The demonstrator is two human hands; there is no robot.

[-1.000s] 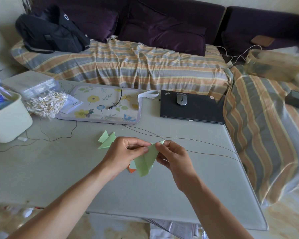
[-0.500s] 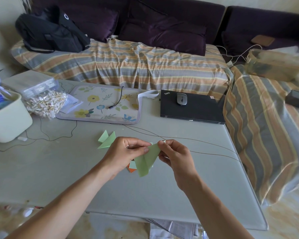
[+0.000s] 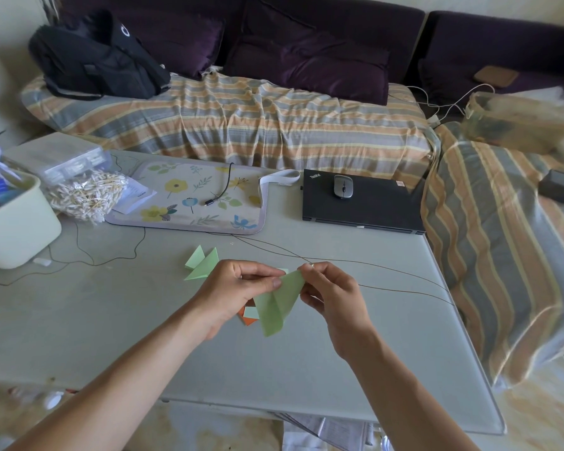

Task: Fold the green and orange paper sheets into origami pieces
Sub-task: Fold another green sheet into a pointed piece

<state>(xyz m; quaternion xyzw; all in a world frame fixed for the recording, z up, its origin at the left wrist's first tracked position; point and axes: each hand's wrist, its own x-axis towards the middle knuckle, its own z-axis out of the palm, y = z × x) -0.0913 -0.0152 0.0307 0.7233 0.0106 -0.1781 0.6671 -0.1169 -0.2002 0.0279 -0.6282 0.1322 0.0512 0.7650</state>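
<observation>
Green paper (image 3: 279, 304) is pinched by left hand (image 3: 233, 292) and right hand (image 3: 334, 292) above the tabletop (image 3: 306, 369), near a laptop (image 3: 362, 203) marked ThinkPad.

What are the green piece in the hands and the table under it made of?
The green piece looks like thin matte paper: it holds sharp creases and flat folded flaps. The table seems frosted glass or smooth laminate, pale grey with a soft sheen and rounded edge; which, I cannot tell.

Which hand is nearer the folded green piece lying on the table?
Left. The left hand overlaps the folded green piece at its right edge; the right hand is well off to its right, past the held green paper.
</observation>
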